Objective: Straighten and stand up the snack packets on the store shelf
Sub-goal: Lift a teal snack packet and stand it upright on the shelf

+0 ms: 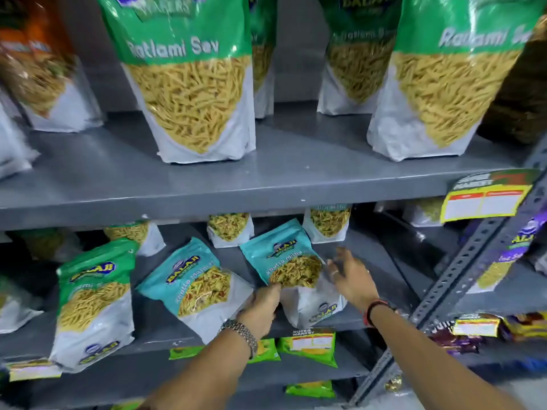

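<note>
On the middle shelf (340, 322) a teal Khatta Mitha packet (291, 267) leans back toward the left. My left hand (262, 309) presses against its lower left side, between it and a second teal packet (195, 284) that also leans left. My right hand (350, 278) is at the first packet's right edge, fingers spread and blurred; whether it touches the packet is unclear. A green sev packet (94, 303) stands tilted further left.
Large green Ratlami Sev packets (192, 84) stand on the upper shelf (207, 184). Smaller packets stand at the back of the middle shelf. A slotted metal upright (461, 270) runs diagonally at the right. Price tags (485, 202) hang on shelf edges. Green packets (307, 347) lie below.
</note>
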